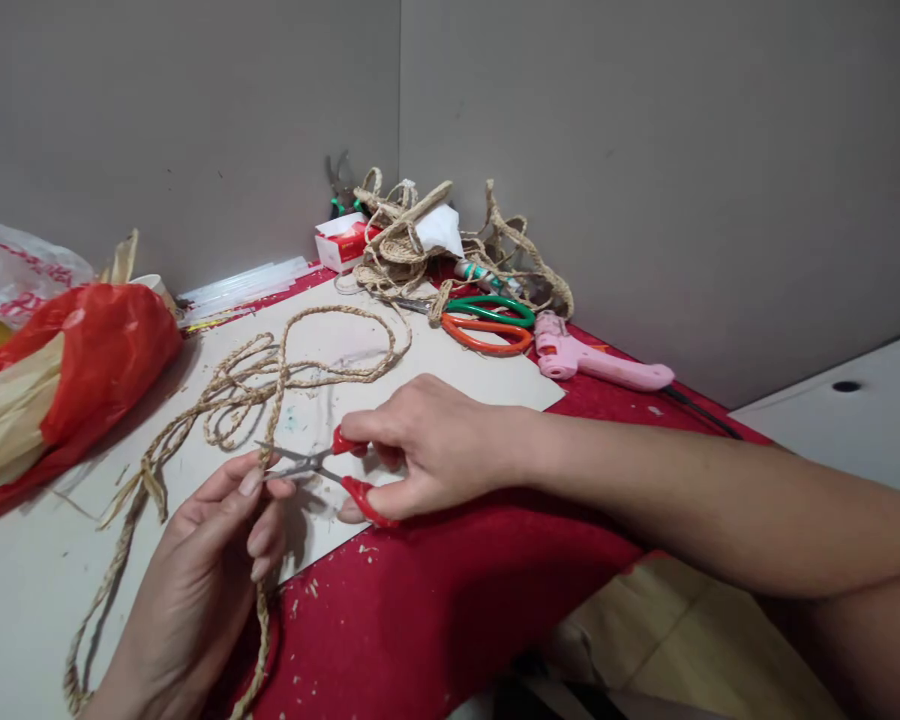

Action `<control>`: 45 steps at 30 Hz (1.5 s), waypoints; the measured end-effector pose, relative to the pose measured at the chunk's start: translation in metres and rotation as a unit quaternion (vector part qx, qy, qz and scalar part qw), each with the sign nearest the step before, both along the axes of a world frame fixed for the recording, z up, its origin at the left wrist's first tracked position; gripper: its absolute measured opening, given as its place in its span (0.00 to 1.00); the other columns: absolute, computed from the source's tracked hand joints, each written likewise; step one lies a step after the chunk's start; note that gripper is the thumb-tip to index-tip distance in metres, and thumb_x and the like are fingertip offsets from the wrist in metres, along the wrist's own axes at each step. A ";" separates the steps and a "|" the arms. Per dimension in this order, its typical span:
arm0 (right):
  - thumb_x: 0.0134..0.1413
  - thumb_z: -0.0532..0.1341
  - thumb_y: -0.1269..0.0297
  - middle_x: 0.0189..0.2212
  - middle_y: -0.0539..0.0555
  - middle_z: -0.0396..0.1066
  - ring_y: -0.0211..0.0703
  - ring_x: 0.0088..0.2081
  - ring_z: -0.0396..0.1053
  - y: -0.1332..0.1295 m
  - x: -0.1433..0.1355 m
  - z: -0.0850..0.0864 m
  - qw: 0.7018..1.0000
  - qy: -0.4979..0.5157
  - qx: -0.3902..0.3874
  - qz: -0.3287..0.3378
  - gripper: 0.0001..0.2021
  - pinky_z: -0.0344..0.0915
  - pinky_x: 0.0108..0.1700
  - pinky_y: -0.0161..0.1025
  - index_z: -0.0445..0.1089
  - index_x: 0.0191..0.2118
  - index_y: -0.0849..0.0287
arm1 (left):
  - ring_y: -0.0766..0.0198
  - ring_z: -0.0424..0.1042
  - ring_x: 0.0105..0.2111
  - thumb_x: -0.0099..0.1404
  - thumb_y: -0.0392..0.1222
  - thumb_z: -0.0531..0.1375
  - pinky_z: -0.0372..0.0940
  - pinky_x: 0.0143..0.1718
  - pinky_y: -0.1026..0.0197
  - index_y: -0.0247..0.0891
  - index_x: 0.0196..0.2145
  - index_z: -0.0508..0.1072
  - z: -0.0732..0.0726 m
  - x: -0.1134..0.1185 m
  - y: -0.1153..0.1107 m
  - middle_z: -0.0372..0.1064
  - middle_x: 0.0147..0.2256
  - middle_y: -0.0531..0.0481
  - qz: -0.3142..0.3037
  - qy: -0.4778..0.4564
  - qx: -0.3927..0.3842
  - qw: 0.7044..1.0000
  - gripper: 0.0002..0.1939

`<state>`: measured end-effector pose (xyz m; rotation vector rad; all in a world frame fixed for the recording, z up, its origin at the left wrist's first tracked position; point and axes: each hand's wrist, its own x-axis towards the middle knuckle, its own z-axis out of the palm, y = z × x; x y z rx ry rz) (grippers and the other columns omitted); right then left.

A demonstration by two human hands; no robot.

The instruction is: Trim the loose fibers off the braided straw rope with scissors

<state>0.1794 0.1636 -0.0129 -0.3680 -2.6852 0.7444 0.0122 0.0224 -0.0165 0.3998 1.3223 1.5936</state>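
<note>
A braided straw rope (281, 378) lies in loops on a white board (360, 400) and runs down through my left hand (214, 540), whose thumb and fingers pinch it. My right hand (427, 450) holds small red-handled scissors (360, 497), with fingers in both loops. The scissors' blades are parted around the rope, just above my left fingertips. Below my left hand the rope hangs on toward the bottom edge. A knot with frayed ends (148, 468) joins strands at the left.
Behind are larger scissors with green and orange handles (487, 335), a pink glue gun (607, 365), a tangled rope pile (401, 240), a red-white box (341, 243) and clear sticks (247, 285). A red bag (112, 350) with straw lies left. Scraps dot the red cloth (420, 600).
</note>
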 end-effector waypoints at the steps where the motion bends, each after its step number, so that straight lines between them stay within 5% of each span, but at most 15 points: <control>1: 0.47 0.60 0.49 0.19 0.47 0.68 0.33 0.22 0.62 0.000 0.000 0.001 0.999 -0.030 0.024 0.003 0.16 0.50 0.26 0.31 0.69 0.32 0.58 | 0.75 0.57 0.17 0.51 0.34 0.69 0.56 0.15 0.73 0.37 0.32 0.77 0.000 -0.001 0.000 0.73 0.26 0.49 0.006 0.000 -0.005 1.000 0.09; 10: 0.53 0.53 0.49 0.23 0.54 0.73 0.39 0.24 0.65 0.004 0.001 0.006 0.975 -0.126 0.179 -0.030 0.19 0.45 0.27 0.35 0.71 0.38 0.57 | 0.68 0.72 0.27 0.45 0.35 0.72 0.69 0.28 0.70 0.37 0.34 0.79 -0.002 -0.004 0.000 0.77 0.32 0.48 0.040 0.029 -0.040 0.998 0.15; 15: 0.54 0.53 0.48 0.25 0.55 0.75 0.40 0.24 0.67 0.006 0.000 0.007 0.968 -0.147 0.198 -0.039 0.20 0.43 0.26 0.36 0.72 0.38 0.58 | 0.66 0.75 0.30 0.47 0.34 0.72 0.70 0.36 0.69 0.38 0.33 0.78 -0.007 -0.006 -0.003 0.78 0.32 0.48 0.030 0.023 -0.037 0.999 0.13; 23: 0.56 0.52 0.49 0.27 0.57 0.75 0.43 0.26 0.70 0.002 0.000 0.004 0.955 -0.168 0.243 -0.016 0.20 0.44 0.26 0.36 0.71 0.40 0.59 | 0.68 0.73 0.26 0.43 0.32 0.72 0.68 0.31 0.71 0.37 0.31 0.77 -0.007 -0.004 -0.002 0.74 0.25 0.50 0.025 0.016 -0.058 0.998 0.15; 38: 0.62 0.51 0.58 0.24 0.55 0.75 0.43 0.27 0.71 0.006 0.000 0.006 0.940 -0.178 0.286 -0.048 0.15 0.42 0.26 0.37 0.72 0.39 0.59 | 0.63 0.74 0.30 0.47 0.29 0.67 0.72 0.32 0.64 0.34 0.30 0.78 0.002 -0.001 -0.008 0.75 0.31 0.45 0.035 -0.017 -0.067 0.997 0.09; 45: 0.60 0.51 0.51 0.26 0.56 0.75 0.40 0.25 0.68 0.009 0.002 0.007 0.955 -0.149 0.253 -0.038 0.18 0.41 0.26 0.37 0.72 0.40 0.58 | 0.65 0.74 0.30 0.47 0.30 0.68 0.70 0.29 0.69 0.39 0.35 0.78 0.004 -0.008 -0.006 0.76 0.31 0.46 0.049 0.015 -0.069 0.996 0.15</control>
